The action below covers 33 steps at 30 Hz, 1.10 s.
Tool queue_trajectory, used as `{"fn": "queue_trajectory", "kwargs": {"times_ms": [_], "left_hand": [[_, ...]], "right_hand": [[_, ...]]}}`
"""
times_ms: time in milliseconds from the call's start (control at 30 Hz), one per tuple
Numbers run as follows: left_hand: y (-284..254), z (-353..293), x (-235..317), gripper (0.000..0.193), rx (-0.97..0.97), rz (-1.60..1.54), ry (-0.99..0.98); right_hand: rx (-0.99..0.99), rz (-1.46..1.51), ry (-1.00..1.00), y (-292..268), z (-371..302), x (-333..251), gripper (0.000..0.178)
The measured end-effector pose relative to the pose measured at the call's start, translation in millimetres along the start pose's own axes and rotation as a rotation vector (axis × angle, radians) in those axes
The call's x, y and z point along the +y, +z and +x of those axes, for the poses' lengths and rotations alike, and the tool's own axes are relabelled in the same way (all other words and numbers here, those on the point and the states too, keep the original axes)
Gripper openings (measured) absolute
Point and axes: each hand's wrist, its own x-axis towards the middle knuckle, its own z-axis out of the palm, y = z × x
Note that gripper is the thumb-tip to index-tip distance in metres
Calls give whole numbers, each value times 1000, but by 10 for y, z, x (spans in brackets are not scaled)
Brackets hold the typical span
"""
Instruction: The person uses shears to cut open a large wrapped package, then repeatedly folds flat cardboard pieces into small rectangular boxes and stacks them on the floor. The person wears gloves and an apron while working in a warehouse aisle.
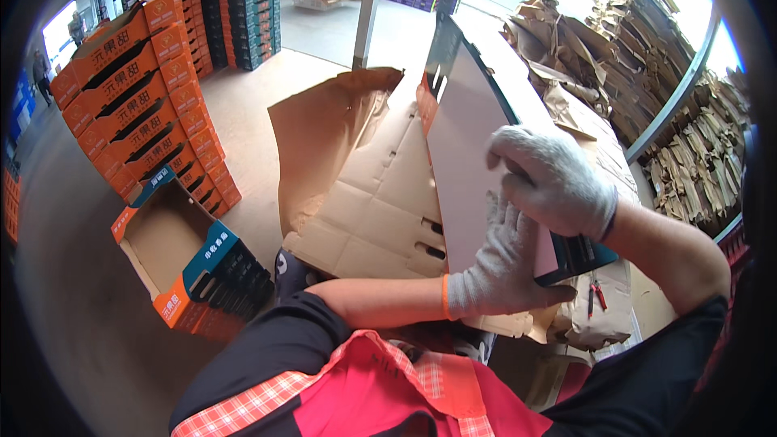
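Observation:
In front of me stands a pale, pinkish-white flat cardboard panel [473, 129] with dark green edges, likely a box blank or a stack of them. My left hand [502, 263], in a grey knit glove with an orange cuff, lies against the panel's near part, fingers stretched and thumb apart. Above it, my right hand [558, 178] is gloved too, its fingers curled near the panel's right edge. Whatever is inside those fingers is hidden. Left of the panel lies a brown cardboard blank [368, 218] with creases and slots, beside a bent sheet of brown paper [324, 125].
At the left rise a tall stack of orange boxes [129, 89] and a lower stack of green-and-orange open boxes [174, 235]. Bundles of brown paper [639, 48] are piled at the right behind a metal post [676, 101]. A red-handled tool [597, 295] lies at the near right.

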Motion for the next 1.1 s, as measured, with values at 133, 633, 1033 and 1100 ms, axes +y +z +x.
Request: {"fn": "queue_trajectory", "kwargs": {"times_ms": [133, 633, 1033, 1100], "left_hand": [[-88, -142, -46, 123, 78, 14, 78], [-1016, -984, 194, 56, -476, -159, -322], [-2857, -730, -795, 95, -1108, 1158, 383], [-2646, -673, -956, 88, -1026, 937, 191]], "right_hand": [[58, -8, -142, 41, 252, -100, 26], [-105, -215, -397, 1049, 656, 732, 17], [-560, -233, -427, 1471, -1210, 1384, 52], [-565, -215, -354, 1385, -1353, 1019, 55]]}}
